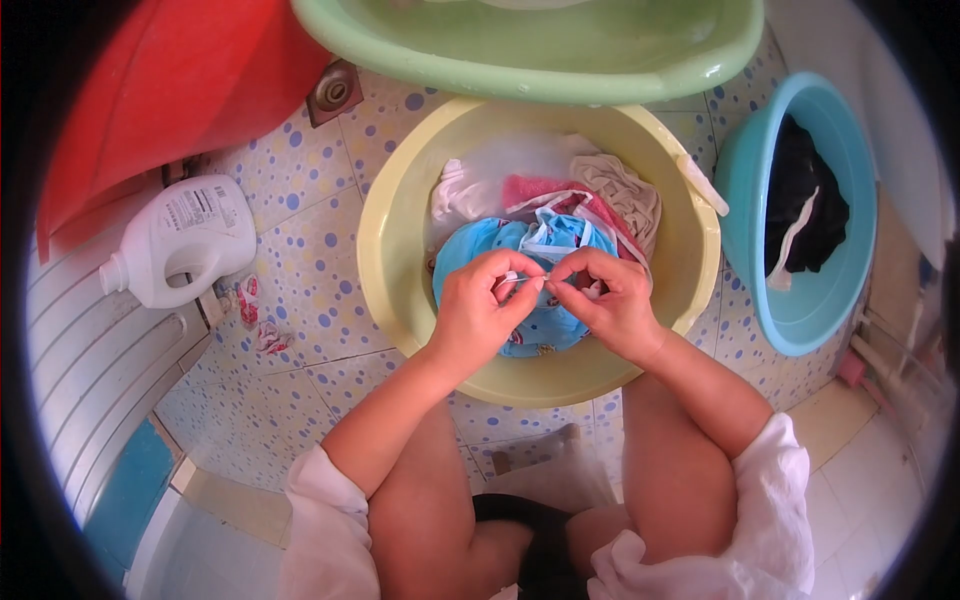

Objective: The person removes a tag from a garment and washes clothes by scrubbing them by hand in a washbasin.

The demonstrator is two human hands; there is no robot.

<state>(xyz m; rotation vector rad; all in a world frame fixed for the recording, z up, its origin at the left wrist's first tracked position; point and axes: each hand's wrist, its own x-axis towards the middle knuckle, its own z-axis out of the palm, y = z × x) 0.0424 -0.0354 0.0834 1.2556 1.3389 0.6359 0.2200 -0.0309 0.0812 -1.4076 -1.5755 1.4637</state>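
My left hand (484,308) and my right hand (614,312) meet over the yellow basin (392,290). Thumb and forefinger of each are pinched together on a thin white string (515,278), and the fingertips almost touch. Below them a blue patterned garment (470,248) with white trim lies bunched up; whether the string belongs to it, I cannot tell. Cloudy water (505,160) surrounds the garment. Beside it in the basin are a beige cloth (618,188), a pinkish-red cloth (530,188) and a white cloth (455,192).
Behind the basin stands a green tub (540,75). On the right, a blue basin (815,322) holds black clothing (800,205). A white detergent jug (200,235) lies at left, near a drain (335,92) and a red surface (190,80). A whitish bar (702,184) rests on the yellow rim.
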